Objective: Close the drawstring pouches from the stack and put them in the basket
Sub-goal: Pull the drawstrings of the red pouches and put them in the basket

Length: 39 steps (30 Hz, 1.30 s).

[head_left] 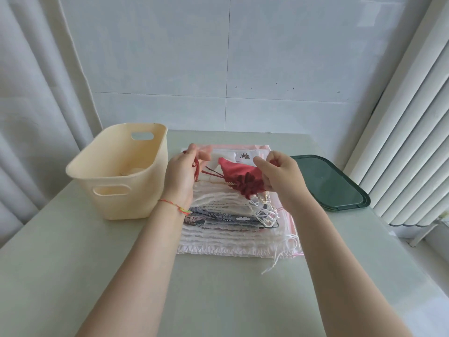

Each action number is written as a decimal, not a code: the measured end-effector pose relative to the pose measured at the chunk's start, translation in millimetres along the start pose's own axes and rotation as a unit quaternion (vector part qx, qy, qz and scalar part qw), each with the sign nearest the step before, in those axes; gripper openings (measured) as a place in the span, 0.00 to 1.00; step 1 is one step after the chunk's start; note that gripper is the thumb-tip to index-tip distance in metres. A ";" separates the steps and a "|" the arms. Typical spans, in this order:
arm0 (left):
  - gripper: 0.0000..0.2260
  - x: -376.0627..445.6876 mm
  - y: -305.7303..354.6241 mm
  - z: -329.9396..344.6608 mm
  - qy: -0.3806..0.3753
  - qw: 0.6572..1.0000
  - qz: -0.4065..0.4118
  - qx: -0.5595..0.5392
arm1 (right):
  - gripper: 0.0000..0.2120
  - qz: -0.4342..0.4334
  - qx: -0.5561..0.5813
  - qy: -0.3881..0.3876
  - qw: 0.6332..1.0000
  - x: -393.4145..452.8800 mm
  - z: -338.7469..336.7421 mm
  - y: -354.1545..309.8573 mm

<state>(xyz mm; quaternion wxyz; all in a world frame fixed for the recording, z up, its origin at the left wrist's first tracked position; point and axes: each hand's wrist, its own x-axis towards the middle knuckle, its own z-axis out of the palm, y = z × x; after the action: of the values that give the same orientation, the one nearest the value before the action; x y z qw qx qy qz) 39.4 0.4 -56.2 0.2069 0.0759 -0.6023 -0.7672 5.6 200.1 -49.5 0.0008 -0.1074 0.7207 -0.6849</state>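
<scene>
A small red drawstring pouch [239, 177] hangs above the stack of pouches [233, 229], its mouth gathered into a bunch. My left hand [181, 177] pinches the red cord on the left, pulled out to the side. My right hand [279, 177] pinches the cord at the pouch's right side, next to the gathered mouth. The stack holds several white, pink and grey patterned pouches with loose white cords trailing to the right. The cream plastic basket [150, 181] stands left of the stack, with something pale lying at its bottom.
A dark green tray or lid [328, 183] lies flat at the right of the table. The pale table [218, 295] meets a white wall behind. Curtains hang at left and a ribbed white radiator or blind at right.
</scene>
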 end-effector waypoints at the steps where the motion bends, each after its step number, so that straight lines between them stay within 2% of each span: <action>1: 0.21 -2.8 7.6 1.2 -0.027 0.999 -0.009 -0.029 | 0.14 -0.010 -0.058 -0.008 0.998 -2.0 -1.5 -5.4; 3: 0.21 -9.1 21.8 2.5 -0.067 0.997 -0.023 -0.031 | 0.10 -0.015 -0.121 -0.056 0.991 -6.9 -0.7 -15.2; 5: 0.23 -12.4 30.9 0.9 -0.086 0.996 -0.010 -0.012 | 0.17 -0.004 -0.178 -0.129 0.975 -11.0 5.6 -19.6; 6: 0.24 -13.5 34.7 0.8 -0.087 0.996 -0.002 -0.020 | 0.19 -0.006 -0.225 -0.162 0.961 -12.3 9.4 -18.7; 8: 0.25 -15.1 42.6 0.9 -0.059 0.997 0.008 -0.053 | 0.15 -0.013 -0.299 -0.201 0.933 -16.1 16.3 -14.9; 10: 0.26 -15.8 45.4 0.3 -0.002 0.997 0.022 -0.079 | 0.07 -0.009 -0.310 -0.206 0.928 -18.0 19.2 -11.1; 11: 0.26 -15.8 46.0 -1.5 0.013 0.995 0.033 -0.092 | 0.06 -0.012 -0.315 -0.201 0.928 -18.5 19.6 -11.2; 13: 0.23 -15.3 44.9 -4.5 -0.023 0.992 0.061 -0.104 | 0.12 -0.027 -0.311 -0.191 0.930 -18.0 20.2 -12.3; 15: 0.19 -17.1 42.9 -2.9 -0.105 0.987 0.054 -0.107 | 0.17 -0.036 -0.271 -0.186 0.944 -19.5 22.2 -16.7; 19: 0.27 -25.2 31.4 15.6 -0.158 0.981 -0.040 -0.104 | 0.18 -0.038 -0.144 -0.175 0.973 -26.3 25.8 -25.7; 21: 0.31 -27.6 20.9 25.0 -0.196 0.979 -0.051 -0.030 | 0.14 -0.037 -0.041 -0.186 0.981 -25.3 26.6 -26.9; 23: 0.38 -29.5 14.3 29.6 -0.191 0.978 -0.072 0.037 | 0.11 -0.019 0.063 -0.154 0.986 -20.8 26.1 -25.9; 25: 0.40 -28.9 9.2 30.9 -0.153 0.980 -0.079 0.104 | 0.09 0.002 0.126 -0.092 0.988 -15.3 22.7 -24.4; 27: 0.32 -28.5 4.5 30.0 -0.157 0.972 -0.074 0.160 | 0.10 0.011 0.152 -0.044 0.987 -11.1 17.0 -21.7; 29: 0.16 -28.5 0.2 28.0 -0.191 0.961 -0.060 0.190 | 0.10 0.017 0.150 -0.012 0.988 -8.5 11.0 -18.9; 31: 0.07 -31.2 1.6 27.3 -0.210 0.956 -0.045 0.199 | 0.11 0.016 0.127 0.003 0.992 -7.3 6.0 -17.6; 34: 0.02 -31.0 0.8 26.5 -0.197 0.954 -0.043 0.222 | 0.10 -0.004 0.019 0.027 0.999 -5.4 5.6 -20.2; 37: 0.05 -26.5 -2.7 24.8 -0.139 0.970 -0.064 0.189 | 0.22 -0.022 -0.192 0.014 0.981 -7.2 5.0 -23.4; 39: 0.08 -21.6 -4.6 25.0 -0.085 0.983 -0.080 0.143 | 0.22 -0.039 -0.315 -0.061 0.946 -11.0 1.2 -27.0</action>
<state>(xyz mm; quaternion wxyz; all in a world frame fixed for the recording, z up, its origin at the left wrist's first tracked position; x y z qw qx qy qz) 48.7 32.5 -56.9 0.0798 0.0871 -0.7131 -0.6911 20.6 199.6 -24.5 -0.0154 -0.1721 0.8934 -0.4147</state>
